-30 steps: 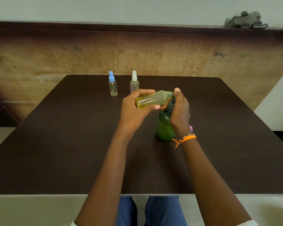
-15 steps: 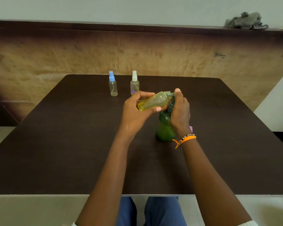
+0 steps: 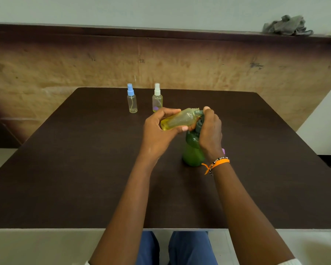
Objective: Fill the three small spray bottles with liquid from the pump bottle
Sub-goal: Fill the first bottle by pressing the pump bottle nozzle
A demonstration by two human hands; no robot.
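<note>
- Our left hand (image 3: 159,129) is curled round an uncapped spray bottle (image 3: 180,119), tipped nearly flat with its open neck to the right.
- That neck meets the spout of the green pump bottle (image 3: 193,150), which stands on the table just right of centre.
- Our right hand (image 3: 210,131) is over the pump head, fingers bent down on it; we judge it is pressing, though the head itself is mostly hidden.
- The tilted bottle shows yellow liquid pooled at its low, left end, so we take it as partly filled.
- To do this well, we should keep the neck snug on the spout through each press and push slowly and fully.
- We should watch the level: tipped this far, liquid could run back out of the neck as it rises, so we would raise the neck end as it fills.
- Two capped bottles stand at the far edge: a blue-topped one (image 3: 131,100) to the left, a white-topped one (image 3: 157,99) beside it.
- The table (image 3: 65,169) is dark brown, backed by a worn wooden panel (image 3: 65,64).
- A grey cloth (image 3: 287,25) lies on the ledge at far right.
</note>
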